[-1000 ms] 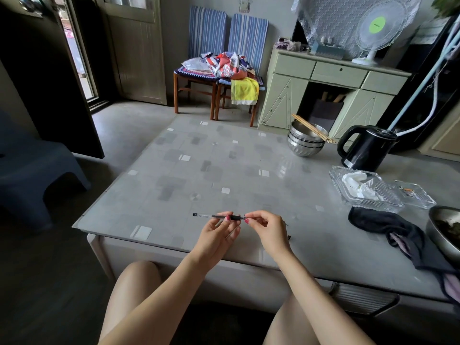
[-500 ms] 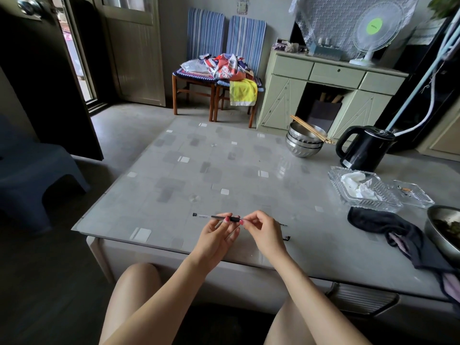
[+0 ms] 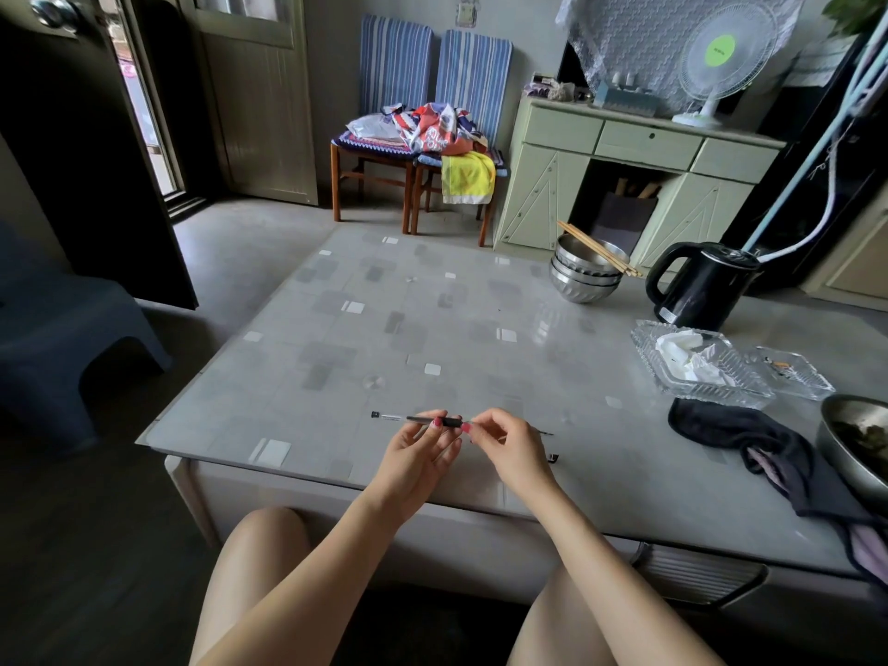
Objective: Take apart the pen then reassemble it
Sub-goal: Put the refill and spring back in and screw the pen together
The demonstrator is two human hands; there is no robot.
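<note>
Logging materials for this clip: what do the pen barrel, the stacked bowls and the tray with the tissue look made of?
Pen barrel: clear plastic, probably; the table shows through it, black grip section. Stacked bowls: polished metal, likely stainless steel, going by the bright reflections. Tray: transparent cut glass or moulded plastic, with ridged, sparkling walls; which one cannot be told.

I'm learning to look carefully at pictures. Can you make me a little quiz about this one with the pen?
1. True or false: the pen lies flat on the table, with no hand touching it.
2. Which hand pinches the pen's dark grip end: A) left hand B) right hand C) both?
3. What rests across the stacked metal bowls?

Key:
1. False; it is held up in the fingers.
2. C; both hands meet at that end.
3. Chopsticks.
</note>
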